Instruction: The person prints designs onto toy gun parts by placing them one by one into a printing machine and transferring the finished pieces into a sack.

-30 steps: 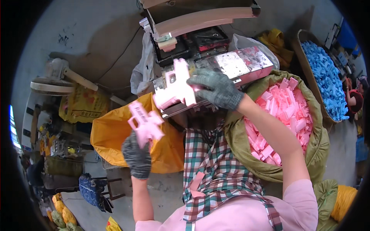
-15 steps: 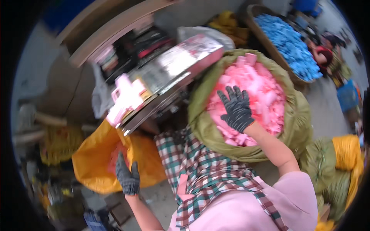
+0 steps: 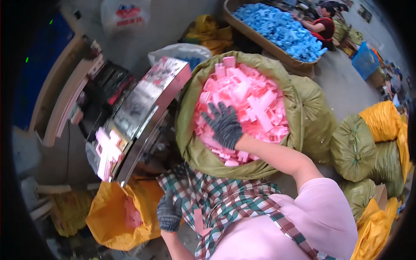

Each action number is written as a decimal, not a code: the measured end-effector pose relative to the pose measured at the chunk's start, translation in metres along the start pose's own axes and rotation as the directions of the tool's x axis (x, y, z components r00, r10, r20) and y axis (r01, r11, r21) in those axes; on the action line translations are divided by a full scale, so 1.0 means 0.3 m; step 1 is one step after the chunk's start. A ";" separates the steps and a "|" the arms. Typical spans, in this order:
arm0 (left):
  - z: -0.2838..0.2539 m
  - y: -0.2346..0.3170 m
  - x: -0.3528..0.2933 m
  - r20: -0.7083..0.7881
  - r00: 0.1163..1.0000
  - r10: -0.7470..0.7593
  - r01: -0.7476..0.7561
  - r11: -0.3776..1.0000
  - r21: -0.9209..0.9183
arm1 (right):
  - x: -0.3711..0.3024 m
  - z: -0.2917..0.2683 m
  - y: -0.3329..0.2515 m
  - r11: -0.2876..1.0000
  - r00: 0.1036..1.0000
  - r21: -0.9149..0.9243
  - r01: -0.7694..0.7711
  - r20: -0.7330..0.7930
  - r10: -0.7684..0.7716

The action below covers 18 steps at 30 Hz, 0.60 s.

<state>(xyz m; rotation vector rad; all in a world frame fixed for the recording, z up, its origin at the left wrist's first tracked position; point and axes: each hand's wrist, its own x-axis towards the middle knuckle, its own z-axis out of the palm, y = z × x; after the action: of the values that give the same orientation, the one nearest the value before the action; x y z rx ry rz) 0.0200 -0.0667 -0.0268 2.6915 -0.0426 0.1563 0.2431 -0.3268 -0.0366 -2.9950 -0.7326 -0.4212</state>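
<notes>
My right hand (image 3: pixel 223 126), in a dark grey knit glove, lies with fingers spread on a heap of pink plastic pieces (image 3: pixel 261 113). The heap fills a wide olive-green woven sack (image 3: pixel 299 123) in front of me; some pieces look cross-shaped. Nothing shows in that hand's grasp. My left hand (image 3: pixel 170 212), gloved alike, is low beside my checked apron (image 3: pixel 236 203), fingers extended and thumb apart. Just left of it gapes an orange sack (image 3: pixel 104 225) with reddish-pink bits (image 3: pixel 132 213) inside. A pink cross-shaped piece (image 3: pixel 108 154) rests on the near end of the machine.
At the left stands a metal machine (image 3: pixel 141 102) with a slanted top. Behind the sack is a large bin (image 3: pixel 245 30) of blue pieces (image 3: pixel 277 30), with another person (image 3: pixel 324 28) beside it. Tied green sacks (image 3: pixel 353 147) and orange sacks (image 3: pixel 381 121) are piled at the right.
The view has swung, shifting the green sack left in the picture. My right hand stays over the pink pieces, fingers spread. My left hand has moved from the orange sack's opening toward my apron.
</notes>
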 end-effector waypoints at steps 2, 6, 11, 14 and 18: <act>0.002 0.023 0.014 0.007 1.000 0.009 -0.009 1.000 -0.021 | 0.017 0.059 0.022 0.998 0.997 -0.001 -0.059 -0.041 0.059; -0.018 0.015 -0.032 -0.036 0.998 -0.048 0.045 0.997 -0.068 | 0.021 0.031 0.081 0.976 0.975 0.218 0.025 -0.222 0.025; -0.002 0.010 -0.063 -0.009 0.993 -0.117 0.111 0.963 -0.247 | -0.056 -0.231 0.161 0.821 0.952 0.505 0.266 -0.269 -0.143; 0.025 0.056 -0.004 -0.050 0.995 -0.085 0.050 0.869 -0.493 | -0.084 -0.384 0.124 0.648 0.970 0.728 0.223 -0.230 -0.075; 0.045 0.135 0.096 0.017 0.998 -0.053 0.043 0.547 -0.836 | -0.097 -0.427 -0.008 0.160 0.959 0.982 0.101 -0.054 -0.279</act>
<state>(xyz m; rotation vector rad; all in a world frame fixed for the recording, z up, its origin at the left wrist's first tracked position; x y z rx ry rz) 0.0479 -0.1093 -0.0181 1.7010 -0.0289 0.0937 0.1847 -0.3496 0.0788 -1.6306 -0.8992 0.2614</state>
